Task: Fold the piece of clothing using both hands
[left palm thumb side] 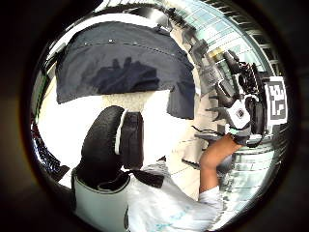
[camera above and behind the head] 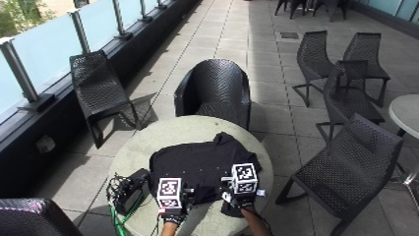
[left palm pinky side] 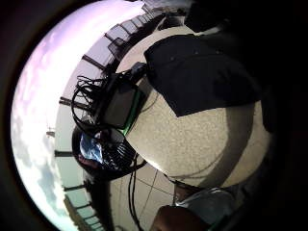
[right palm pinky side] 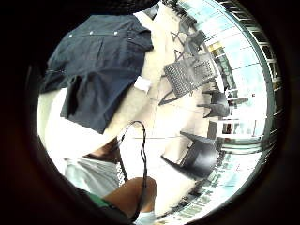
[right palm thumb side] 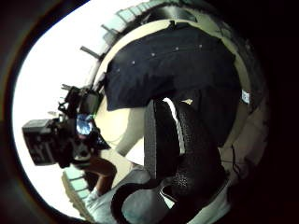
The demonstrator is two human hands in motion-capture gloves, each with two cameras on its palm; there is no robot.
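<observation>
We see one black shirt (camera above and behind the head: 199, 169) flat mid-frame on the round counter (camera above and behind the head: 164, 132), bare rim around, left hand (camera above and behind the head: 173, 214) and right hand (camera above and behind the head: 241, 200) at its near edge, fingers' state unclear.

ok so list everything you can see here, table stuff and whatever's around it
shirt: 1, black, spread flat on the round table, one sleeve over the table's right edge
round table: 1, pale grey-beige, in front of the person
electronics box with cables: 1, black with a green cable, on the table's left edge
chairs: several, black mesh; one behind the table, one by the railing, one to the right, more further back
glass railing: 1, along the left side of the terrace
second table: 1, pale, at the right edge
left hand: 1, black glove, above the table's near edge, holds nothing
right hand: 1, black glove, above the shirt's near right corner, grip not visible
</observation>
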